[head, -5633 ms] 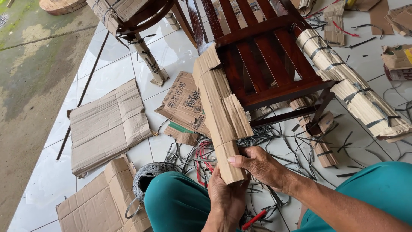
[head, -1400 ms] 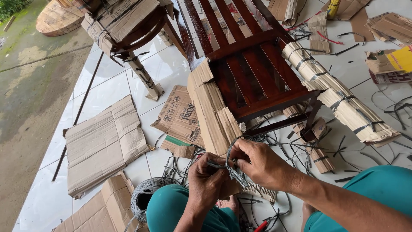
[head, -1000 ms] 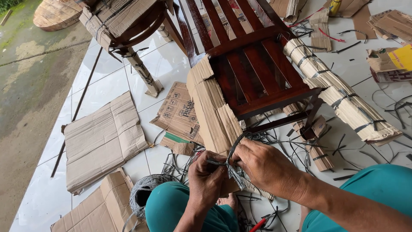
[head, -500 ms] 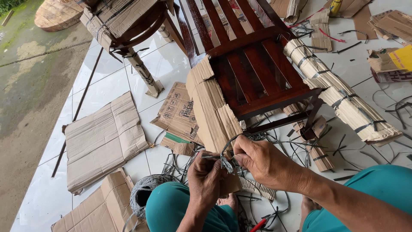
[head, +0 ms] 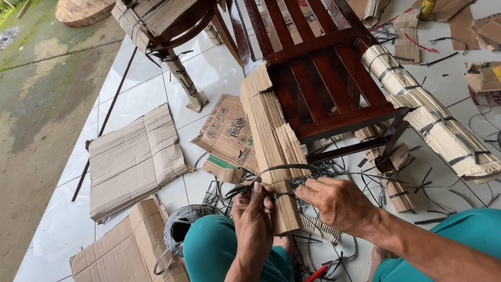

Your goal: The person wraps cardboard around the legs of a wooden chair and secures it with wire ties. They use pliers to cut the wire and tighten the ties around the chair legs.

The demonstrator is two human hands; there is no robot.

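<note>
A dark red wooden chair point(head: 318, 68) lies on the white tiles, its armrests wrapped in brown cardboard. The near wrapped armrest point(head: 271, 136) runs down toward me. A dark plastic strap point(head: 284, 168) loops around its lower end. My left hand point(head: 254, 206) pinches one end of that strap against the cardboard. My right hand point(head: 339, 203) grips the other end just to the right of it. The far armrest point(head: 428, 120) carries several tied straps.
Flattened cardboard sheets point(head: 133, 159) lie on the tiles at left, one more point(head: 117, 256) by my knee. A ball of grey twine point(head: 180, 230) rests beside my teal trouser leg. Loose dark strap offcuts point(head: 365, 180) litter the floor under the chair. Another wrapped chair point(head: 167, 26) stands at top left.
Earlier my hands held the bottom of the wrapped armrest. Since then they have brought a strap around it and drawn its ends together, the loop tightening over the last second.
</note>
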